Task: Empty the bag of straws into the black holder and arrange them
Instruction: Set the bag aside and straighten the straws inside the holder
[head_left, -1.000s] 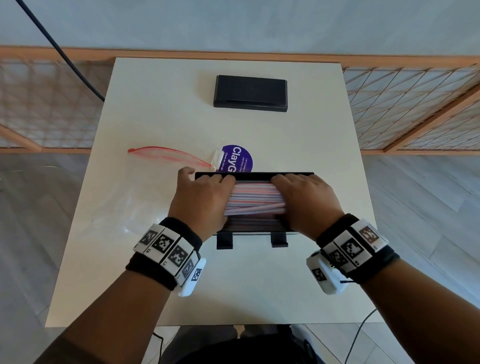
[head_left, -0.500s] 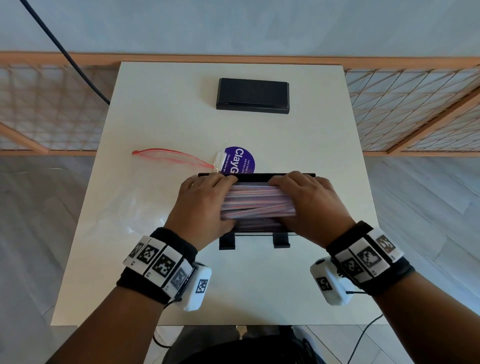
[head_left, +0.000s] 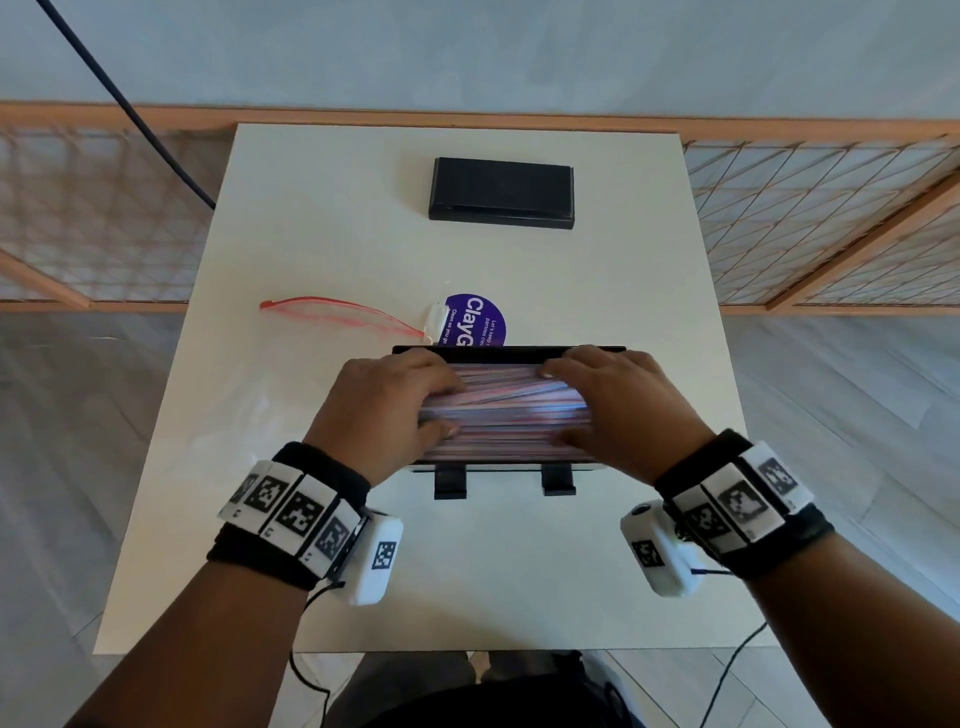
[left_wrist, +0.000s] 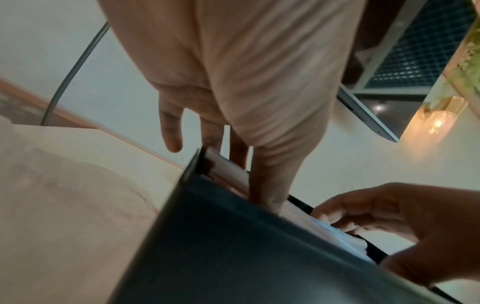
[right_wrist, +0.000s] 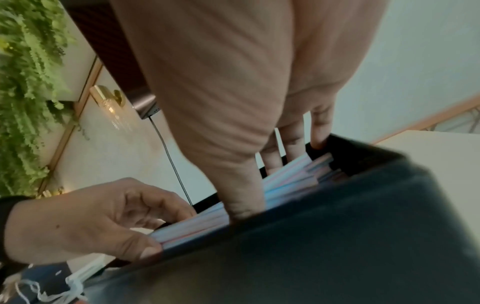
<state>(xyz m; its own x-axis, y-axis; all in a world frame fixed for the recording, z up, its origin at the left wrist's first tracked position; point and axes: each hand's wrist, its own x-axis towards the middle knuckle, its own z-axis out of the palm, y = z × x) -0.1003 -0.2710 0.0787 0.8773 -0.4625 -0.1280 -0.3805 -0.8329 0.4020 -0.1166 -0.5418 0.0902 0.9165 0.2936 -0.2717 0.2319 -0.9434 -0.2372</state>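
Bare table (head_left: 519, 571) lies before the holder (head_left: 498, 352); the bag (head_left: 270, 395) apparently crowds its left.

Soft daylight, bowed wide-angle edges, straws (head_left: 504, 410) motion-smeared, wrist views dim, blurry, wall lamp (left_wrist: 439, 123) glowing

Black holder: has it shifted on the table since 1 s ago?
No. The black holder has not shifted: its far rim crosses the purple label at the same spot, and its feet sit equally far from the table near edge.

A decorated room (home or café, unclear): brass wall lamp (right_wrist: 107, 102), ferns (right_wrist: 28, 82), lattice railing (head_left: 810, 218).
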